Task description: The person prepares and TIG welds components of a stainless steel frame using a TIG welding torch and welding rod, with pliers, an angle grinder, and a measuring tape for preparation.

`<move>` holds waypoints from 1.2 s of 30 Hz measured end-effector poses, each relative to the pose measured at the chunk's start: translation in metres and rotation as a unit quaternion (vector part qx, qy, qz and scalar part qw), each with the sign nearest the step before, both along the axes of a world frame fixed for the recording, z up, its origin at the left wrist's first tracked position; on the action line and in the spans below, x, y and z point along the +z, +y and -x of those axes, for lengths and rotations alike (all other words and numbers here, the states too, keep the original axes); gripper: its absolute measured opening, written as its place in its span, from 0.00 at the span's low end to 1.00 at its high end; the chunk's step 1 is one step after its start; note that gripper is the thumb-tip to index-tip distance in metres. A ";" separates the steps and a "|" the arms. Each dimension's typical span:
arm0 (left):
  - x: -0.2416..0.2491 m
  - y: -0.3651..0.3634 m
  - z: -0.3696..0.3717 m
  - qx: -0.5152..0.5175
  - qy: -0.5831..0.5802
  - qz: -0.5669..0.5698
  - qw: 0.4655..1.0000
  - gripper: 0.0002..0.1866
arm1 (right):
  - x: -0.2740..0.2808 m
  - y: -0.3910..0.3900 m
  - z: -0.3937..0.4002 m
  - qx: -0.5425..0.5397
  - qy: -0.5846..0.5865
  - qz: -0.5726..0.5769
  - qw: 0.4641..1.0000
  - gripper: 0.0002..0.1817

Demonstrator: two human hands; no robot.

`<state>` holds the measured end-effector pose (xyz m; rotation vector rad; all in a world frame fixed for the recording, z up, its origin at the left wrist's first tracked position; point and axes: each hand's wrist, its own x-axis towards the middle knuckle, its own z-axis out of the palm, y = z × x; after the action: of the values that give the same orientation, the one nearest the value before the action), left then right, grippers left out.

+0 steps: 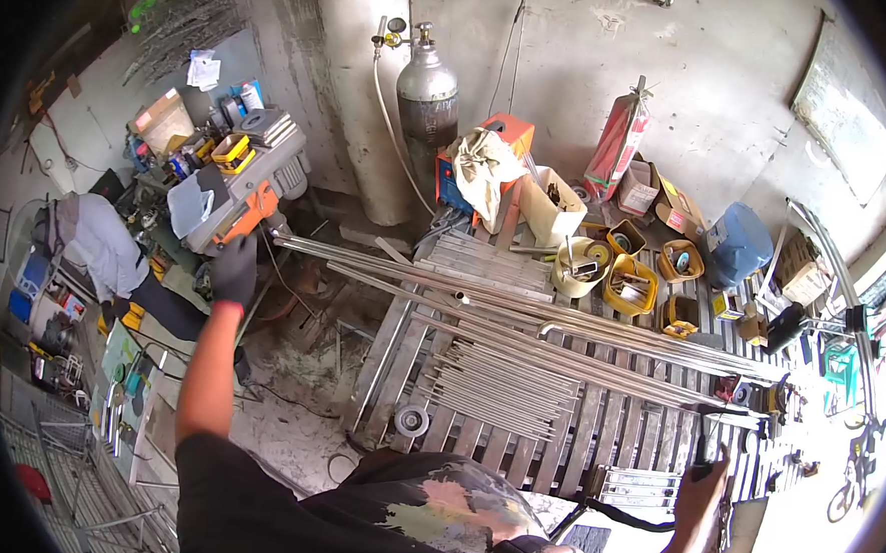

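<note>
My left hand (234, 269), in a dark grey glove, reaches out beside the orange part (253, 213) of a bench machine. It is close to the left ends of the long metal tubes (384, 263), and its fingers blend into the dark background. At the lower right, my right hand (701, 482) is closed round a dark object at the slatted table's edge; glare and the small size keep me from telling what it is. A black hose (631, 517) runs close to that hand. Short metal rods (502, 390) lie in rows on the slatted table (470, 438).
A gas cylinder (428, 85) stands by the wall. Yellow containers (631, 286), a white bucket (579, 269) and a blue drum (737, 244) crowd the table's far side. A grinding disc (411, 421) lies near its left corner. Another person (114, 249) bends over at the left.
</note>
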<state>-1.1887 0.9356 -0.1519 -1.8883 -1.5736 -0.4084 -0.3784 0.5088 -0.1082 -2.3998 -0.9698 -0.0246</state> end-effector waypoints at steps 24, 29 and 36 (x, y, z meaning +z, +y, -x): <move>0.167 0.685 -0.136 0.053 -0.238 0.112 0.963 0.43 | -0.097 -0.120 0.124 -0.296 0.234 -0.148 0.914 0.35; 0.171 0.709 -0.151 0.040 -0.235 0.146 0.960 0.39 | -0.073 -0.028 0.157 -0.214 0.097 0.135 0.963 0.43; 0.157 0.739 -0.156 0.040 -0.243 0.110 0.963 0.34 | -0.042 0.050 0.183 -0.234 0.069 0.338 0.909 0.41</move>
<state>-1.0325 1.6744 0.0050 -1.9788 -2.0815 -0.7304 -0.5619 0.5584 -0.1506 -3.1662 -0.3318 0.3567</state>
